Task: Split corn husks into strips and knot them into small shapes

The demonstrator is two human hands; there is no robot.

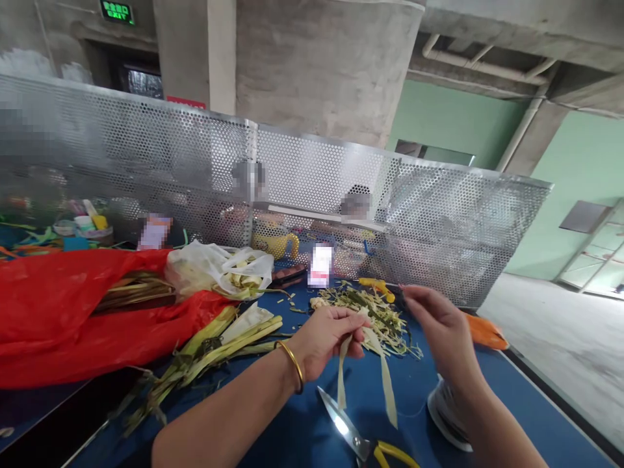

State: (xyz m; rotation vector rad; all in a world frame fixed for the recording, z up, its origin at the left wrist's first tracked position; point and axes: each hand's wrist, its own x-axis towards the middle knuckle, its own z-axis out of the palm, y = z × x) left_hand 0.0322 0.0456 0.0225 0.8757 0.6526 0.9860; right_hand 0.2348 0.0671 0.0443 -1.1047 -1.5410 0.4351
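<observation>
My left hand (336, 338), with a gold bangle on the wrist, pinches a pale flat strip of plant leaf or husk (385, 377). The strip is bent, and two tails hang below the fingers. Raised to the right, my right hand (441, 325) has its thumb and fingers pressed together; what is between them I cannot make out. Below the strip lie scissors (358, 445) with yellow handles, partly cut off by the frame. A spool of white line (443, 416) sits under my right forearm, which partly hides it. Behind my hands is a pile of shredded plant trimmings (361, 312).
Plant stalks (224, 344) and a red plastic bag (88, 325) lie left, with a white bag (219, 270) behind. A phone (320, 265) stands against the perforated metal screen (312, 169). Near it lie a yellow-handled tool (375, 286) and, farther right, an orange item (487, 331). People sit beyond.
</observation>
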